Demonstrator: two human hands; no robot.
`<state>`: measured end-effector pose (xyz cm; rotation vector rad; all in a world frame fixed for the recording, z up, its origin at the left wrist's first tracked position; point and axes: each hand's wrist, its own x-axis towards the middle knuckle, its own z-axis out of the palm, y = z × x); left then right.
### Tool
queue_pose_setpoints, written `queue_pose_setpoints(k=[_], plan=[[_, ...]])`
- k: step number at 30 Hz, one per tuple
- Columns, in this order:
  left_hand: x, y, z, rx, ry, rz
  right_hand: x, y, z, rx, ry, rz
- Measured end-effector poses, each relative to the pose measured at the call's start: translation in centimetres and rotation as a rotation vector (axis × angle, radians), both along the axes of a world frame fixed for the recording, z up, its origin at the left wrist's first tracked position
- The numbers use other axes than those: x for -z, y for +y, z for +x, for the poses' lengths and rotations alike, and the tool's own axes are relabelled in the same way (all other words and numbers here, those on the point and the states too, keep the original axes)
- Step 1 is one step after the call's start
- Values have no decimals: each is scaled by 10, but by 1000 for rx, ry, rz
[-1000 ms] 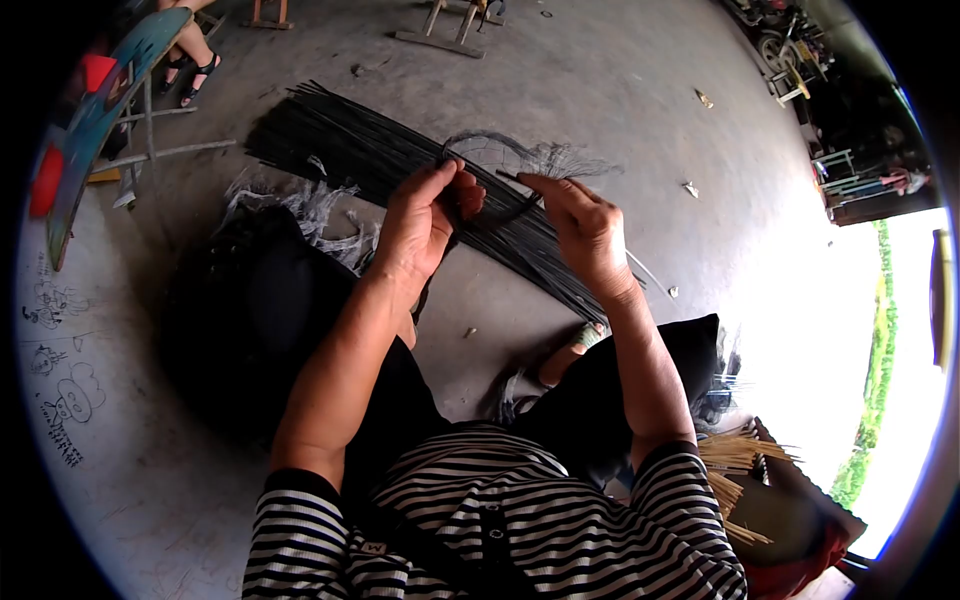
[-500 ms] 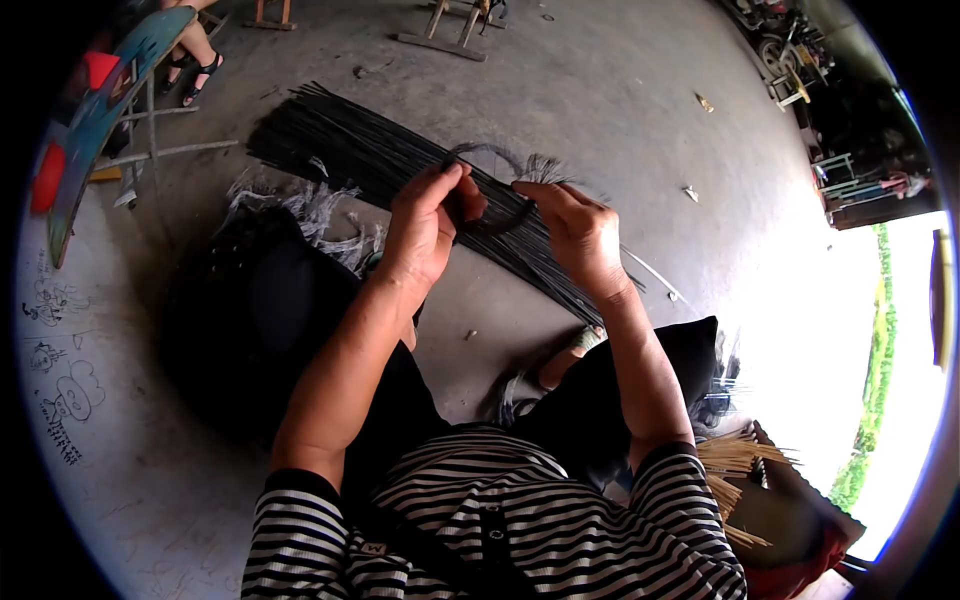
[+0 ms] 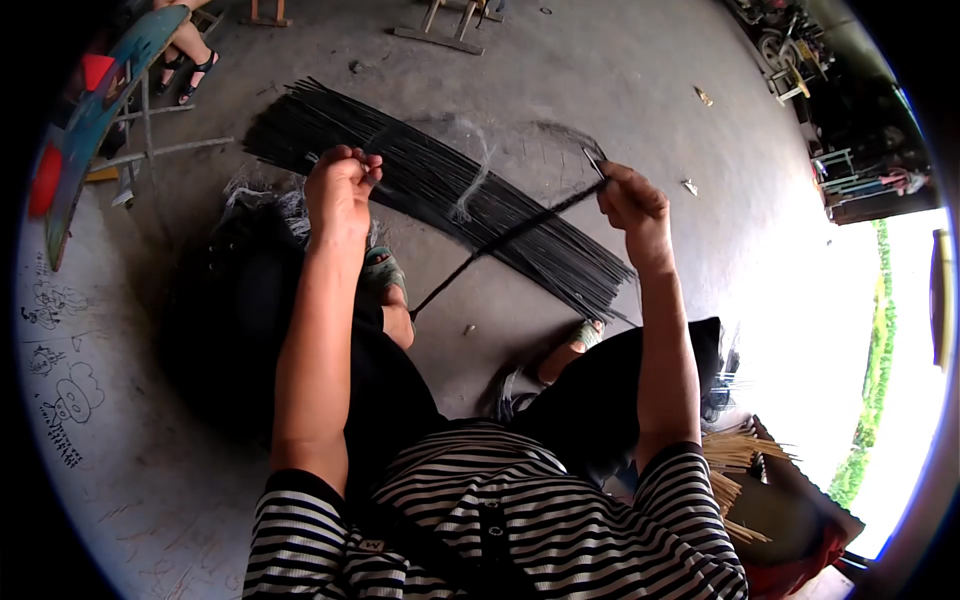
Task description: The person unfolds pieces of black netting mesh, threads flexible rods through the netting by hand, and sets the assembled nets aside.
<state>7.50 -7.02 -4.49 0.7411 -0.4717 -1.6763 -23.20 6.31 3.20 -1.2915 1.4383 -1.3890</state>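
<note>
My right hand (image 3: 635, 205) is closed around one end of a dark bundle of thin strands (image 3: 520, 232). The bundle runs slantwise down to the left, across a spread of long black rods (image 3: 400, 165) on the floor. A thin, shiny, pointed piece (image 3: 594, 160) juts from the right fingers. Off to the left, my left hand (image 3: 340, 190) is raised with its fingers curled in; what they hold, if anything, is hidden. Wispy pale fibres (image 3: 474, 180) show between the hands, blurred, over the rods.
Pale tangled fibres (image 3: 285, 208) lie by my left knee. My sandalled feet are near the rods. Light sticks (image 3: 740, 450) stand at the lower right. A wooden stool (image 3: 440, 38) and another person's legs (image 3: 190, 55) are at the back. Drawings mark the left floor.
My hands have moved apart, left hand to the left and right hand to the right. The looped dark bundle between them now hangs stretched out from my right hand.
</note>
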Motion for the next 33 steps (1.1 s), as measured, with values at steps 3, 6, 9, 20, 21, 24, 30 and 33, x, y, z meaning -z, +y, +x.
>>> queue_pose_setpoints(k=[3,6,9,20,21,24,30,33], plan=[[22,9,-8,191,122,81,-2,1,6,-12,120,20],[2,47,-44,415,255,222,-4,2,34,1,225,3],[-2,70,-67,617,305,267,-15,2,38,51,269,55],[-46,54,-58,362,-58,-138,-2,1,47,-67,963,-313],[-44,55,-58,382,-43,-109,-2,1,48,-58,989,-321],[-37,66,-65,468,-17,-9,-4,0,63,27,712,-286],[-46,56,-55,396,13,-10,-6,-2,63,-5,583,-237],[-54,55,-52,363,-77,-69,-2,-3,63,-43,833,-315]])
